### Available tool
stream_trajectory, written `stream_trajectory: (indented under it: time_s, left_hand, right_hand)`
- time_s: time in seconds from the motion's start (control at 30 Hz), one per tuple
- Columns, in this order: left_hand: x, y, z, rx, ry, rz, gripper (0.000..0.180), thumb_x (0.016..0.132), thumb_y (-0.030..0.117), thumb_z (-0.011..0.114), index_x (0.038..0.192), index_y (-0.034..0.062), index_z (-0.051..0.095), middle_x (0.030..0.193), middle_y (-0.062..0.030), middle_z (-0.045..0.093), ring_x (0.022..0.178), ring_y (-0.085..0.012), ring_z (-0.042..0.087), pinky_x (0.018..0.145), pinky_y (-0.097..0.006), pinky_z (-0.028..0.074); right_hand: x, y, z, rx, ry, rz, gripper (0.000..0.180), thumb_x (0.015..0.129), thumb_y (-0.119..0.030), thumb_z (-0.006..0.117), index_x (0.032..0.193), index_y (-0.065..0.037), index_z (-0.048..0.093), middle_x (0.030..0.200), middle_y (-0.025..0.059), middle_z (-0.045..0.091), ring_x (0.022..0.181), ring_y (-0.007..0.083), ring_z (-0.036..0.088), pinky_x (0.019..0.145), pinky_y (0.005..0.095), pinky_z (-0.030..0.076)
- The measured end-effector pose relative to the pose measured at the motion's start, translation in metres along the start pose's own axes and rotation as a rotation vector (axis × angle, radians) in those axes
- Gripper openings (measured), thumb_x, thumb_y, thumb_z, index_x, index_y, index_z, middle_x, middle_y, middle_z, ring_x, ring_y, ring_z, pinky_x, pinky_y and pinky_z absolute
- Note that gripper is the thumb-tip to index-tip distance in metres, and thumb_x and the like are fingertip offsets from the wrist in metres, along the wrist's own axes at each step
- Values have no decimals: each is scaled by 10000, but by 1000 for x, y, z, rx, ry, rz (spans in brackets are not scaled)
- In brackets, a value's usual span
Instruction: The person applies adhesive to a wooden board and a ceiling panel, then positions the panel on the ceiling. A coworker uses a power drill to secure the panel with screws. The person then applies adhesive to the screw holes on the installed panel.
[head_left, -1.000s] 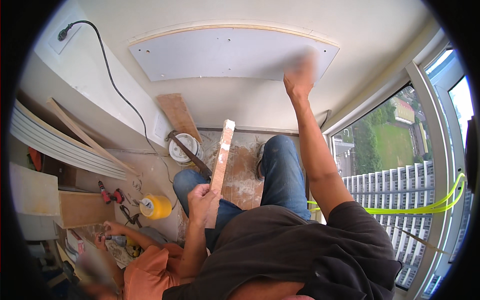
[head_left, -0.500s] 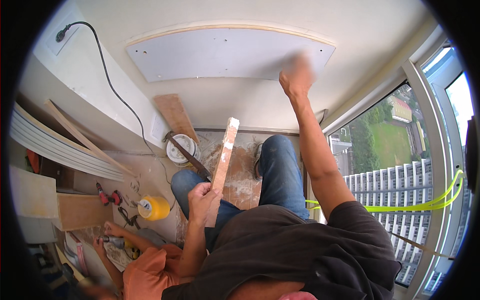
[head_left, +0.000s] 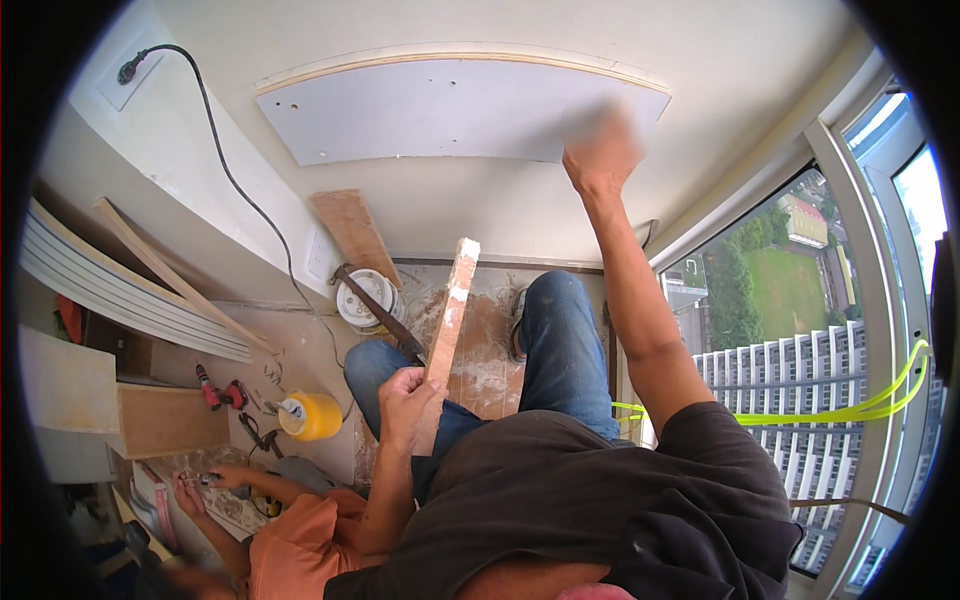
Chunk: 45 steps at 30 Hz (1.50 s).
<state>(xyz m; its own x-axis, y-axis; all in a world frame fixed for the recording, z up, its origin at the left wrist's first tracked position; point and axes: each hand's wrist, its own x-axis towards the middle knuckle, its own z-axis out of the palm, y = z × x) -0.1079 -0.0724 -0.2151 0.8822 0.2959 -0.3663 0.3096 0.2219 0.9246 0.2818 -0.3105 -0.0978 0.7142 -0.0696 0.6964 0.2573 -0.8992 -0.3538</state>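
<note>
My left hand (head_left: 405,408) is closed round the lower part of a wooden strip (head_left: 448,325), which points up and away from me, with white paste caked on its far end. Against the far wall is a pale grey board (head_left: 400,105) with a curved plywood edge and several small holes. My right hand (head_left: 604,155) is up at the right part of this board; its fingers are blurred, so I cannot tell their grip or any contact. A hammer-like tool (head_left: 380,308) with a long dark handle rests over a white bucket (head_left: 362,292) by my left knee.
Tall windows (head_left: 790,270) stand on my right, with yellow-green cord (head_left: 830,413) across them. At lower left a co-worker in an orange shirt (head_left: 305,540) handles a tool. A yellow tub (head_left: 312,415), a red drill (head_left: 210,388), curved panels (head_left: 130,290) and a power cable (head_left: 215,150) lie leftward.
My right hand has shifted very slightly to the right along the board. The strip in my left hand is nearly still. The co-worker's hands have moved closer together around the tool.
</note>
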Motion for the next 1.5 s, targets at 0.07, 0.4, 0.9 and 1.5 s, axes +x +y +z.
stream_trajectory:
  time_s: [0.07,0.4,0.9,1.5]
  left_hand:
    - [-1,1,0,0,3,-11,248,940,56,701,1141,-81,654,902,-152,752,701,-149,708,587,-258,573]
    - [1,-1,-1,-47,-42,-31,267,946,56,696,1169,-83,651,908,-156,748,716,-164,718,604,-276,584]
    - [6,-14,-12,-69,-120,19,209,919,42,756,1082,-74,693,907,-72,736,771,-96,673,696,-248,553]
    - [4,-16,-23,-64,-74,-12,286,947,80,715,1172,-77,639,943,-155,747,784,-200,754,613,-299,606]
  right_hand:
    - [6,-8,-2,-41,-23,33,936,806,-161,670,1555,182,225,1213,250,566,1058,364,573,972,519,365]
    - [24,-48,-7,-256,-210,166,903,818,-162,638,1483,287,223,1197,303,615,1074,390,626,1099,590,291]
    - [42,-62,-12,-850,-582,-35,379,917,-201,595,1194,-3,761,1330,242,686,1003,379,740,1110,679,359]
    - [11,-20,-29,-540,-437,-122,857,919,-183,553,1637,77,162,938,166,739,803,331,723,1043,582,382]
